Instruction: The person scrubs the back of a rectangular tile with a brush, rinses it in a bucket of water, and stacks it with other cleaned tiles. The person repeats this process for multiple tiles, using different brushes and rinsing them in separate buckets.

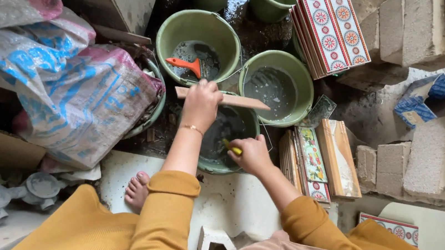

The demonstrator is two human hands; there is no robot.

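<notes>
- Nearest the camera: mustard-yellow sleeves and a bare foot [137, 190] on the pale floor [231, 202].
- Right hand [250, 154] has its grip closed on a yellow-handled tool [232, 147], dipping into the near green bucket [229, 132] of grey mix.
- Left hand [201, 103] has its grip wrapped round a flat wooden stick [231, 100], lying across that bucket's far rim.
- Just right of it: patterned tiles [312, 160] standing on edge.
- Behind: 2 more green buckets, the left one [198, 45] holding an orange scraper [185, 65], the right one [275, 87] with grey residue.
- Far right: a stack of red-patterned tiles [331, 30] and pale bricks [410, 15]. Far left: a plastic sack [73, 91].
</notes>
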